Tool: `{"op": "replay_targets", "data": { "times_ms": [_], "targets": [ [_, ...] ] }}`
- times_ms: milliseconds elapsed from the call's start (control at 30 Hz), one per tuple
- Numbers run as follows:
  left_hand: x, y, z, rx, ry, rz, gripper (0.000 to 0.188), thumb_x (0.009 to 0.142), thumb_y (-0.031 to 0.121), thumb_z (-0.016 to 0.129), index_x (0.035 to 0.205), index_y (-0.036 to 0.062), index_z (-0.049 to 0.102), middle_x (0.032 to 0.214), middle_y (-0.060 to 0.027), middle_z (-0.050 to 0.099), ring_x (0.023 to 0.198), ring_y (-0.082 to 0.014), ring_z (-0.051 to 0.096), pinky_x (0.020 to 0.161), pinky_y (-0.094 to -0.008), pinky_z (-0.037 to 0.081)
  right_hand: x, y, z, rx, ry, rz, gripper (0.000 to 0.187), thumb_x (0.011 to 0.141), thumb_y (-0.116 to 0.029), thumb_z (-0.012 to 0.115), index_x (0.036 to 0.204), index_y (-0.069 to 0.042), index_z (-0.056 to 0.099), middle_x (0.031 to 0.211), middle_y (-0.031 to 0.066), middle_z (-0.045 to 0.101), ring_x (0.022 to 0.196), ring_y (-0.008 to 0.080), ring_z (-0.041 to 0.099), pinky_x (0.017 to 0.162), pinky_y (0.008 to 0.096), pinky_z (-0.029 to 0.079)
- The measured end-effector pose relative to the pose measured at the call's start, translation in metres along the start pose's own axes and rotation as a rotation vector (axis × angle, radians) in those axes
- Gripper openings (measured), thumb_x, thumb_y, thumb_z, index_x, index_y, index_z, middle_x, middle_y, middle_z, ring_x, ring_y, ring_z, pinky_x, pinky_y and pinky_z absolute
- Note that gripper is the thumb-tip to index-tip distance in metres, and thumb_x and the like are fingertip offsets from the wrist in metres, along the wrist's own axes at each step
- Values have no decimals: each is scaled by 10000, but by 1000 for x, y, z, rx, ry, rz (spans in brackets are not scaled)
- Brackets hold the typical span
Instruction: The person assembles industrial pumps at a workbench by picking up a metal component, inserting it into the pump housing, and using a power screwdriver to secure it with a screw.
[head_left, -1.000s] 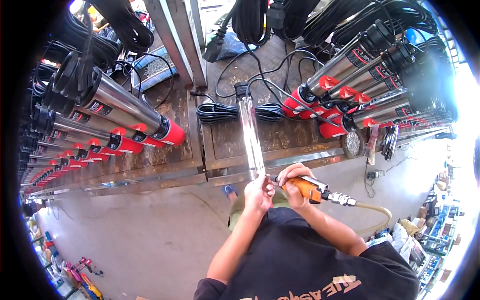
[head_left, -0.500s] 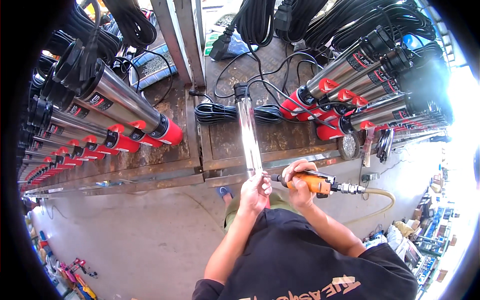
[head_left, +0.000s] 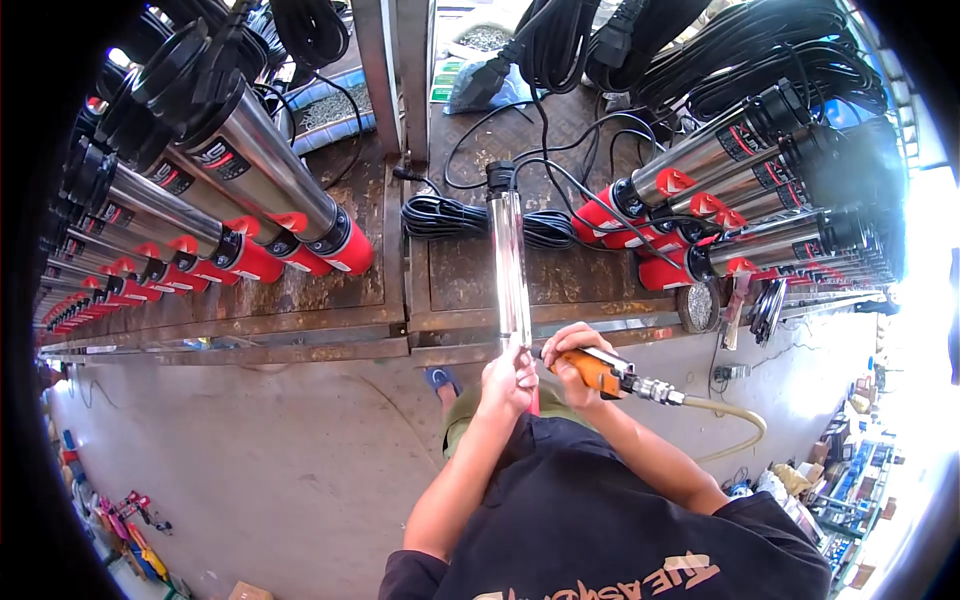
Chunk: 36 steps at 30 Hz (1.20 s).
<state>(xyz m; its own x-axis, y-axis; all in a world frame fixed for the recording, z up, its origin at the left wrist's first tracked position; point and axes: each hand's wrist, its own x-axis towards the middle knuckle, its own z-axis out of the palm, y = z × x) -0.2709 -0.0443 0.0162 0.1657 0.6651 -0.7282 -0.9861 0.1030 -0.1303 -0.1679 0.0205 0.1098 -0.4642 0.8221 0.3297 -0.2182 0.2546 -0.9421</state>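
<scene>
A shiny steel pump tube with a black cap leans over the bench edge toward my lap, with a bit of red at its lower end. My left hand is closed at the tube's lower part, fingertips pinched against its side; anything small between them is hidden. My right hand grips an orange air screwdriver whose black nose points left at the tube, close to my left fingertips. A pale air hose runs from the driver's metal coupling. The driver's very tip is hard to make out.
Red-ended steel pumps stand in rows at left and right. A coiled black cable lies behind the tube on the brown bench. A metal post rises at the back. A round dish of small parts sits at the bench's right edge.
My right hand has brought the driver left, its nose now closer to the tube and my left fingertips. The hose has followed. My left hand stays at the tube. The whole view has shifted slightly.
</scene>
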Motion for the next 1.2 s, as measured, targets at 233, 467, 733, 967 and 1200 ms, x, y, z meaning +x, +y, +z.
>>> {"op": "replay_targets", "data": {
  "times_ms": [233,467,733,967,1200],
  "targets": [
    [-5,24,2,347,-25,33,200,975,196,640,942,-1,630,616,39,481,473,-57,392,439,-215,297,12,31,-4,39,-14,58,157,897,-2,546,1046,-16,497,1026,128,522,800,164,583,780,329,516],
    [0,33,8,1593,353,703,494,698,443,886,618,23,639,611,-169,652,574,-282,657,610,-406,514,18,38,-2,95,52,147,154,906,3,532,1049,-24,481,1019,124,519,789,160,567,766,324,509],
    [3,19,10,1579,439,768,488,685,437,896,608,28,641,612,-166,660,596,-308,673,610,-421,514,16,39,-4,-38,-47,17,96,873,-1,627,960,8,586,929,116,629,741,117,600,697,270,527],
    [-1,15,13,1606,478,777,470,689,433,894,637,21,674,624,-181,664,607,-323,678,616,-426,519,12,44,-8,141,42,48,80,867,11,628,939,12,592,920,113,633,750,120,610,700,268,531],
    [0,10,13,1675,497,845,452,699,427,886,669,14,704,665,-198,680,640,-328,689,628,-426,522,9,53,-17,54,-103,-16,154,879,40,606,1014,-14,558,973,105,606,756,125,604,700,281,527]
  ]
}}
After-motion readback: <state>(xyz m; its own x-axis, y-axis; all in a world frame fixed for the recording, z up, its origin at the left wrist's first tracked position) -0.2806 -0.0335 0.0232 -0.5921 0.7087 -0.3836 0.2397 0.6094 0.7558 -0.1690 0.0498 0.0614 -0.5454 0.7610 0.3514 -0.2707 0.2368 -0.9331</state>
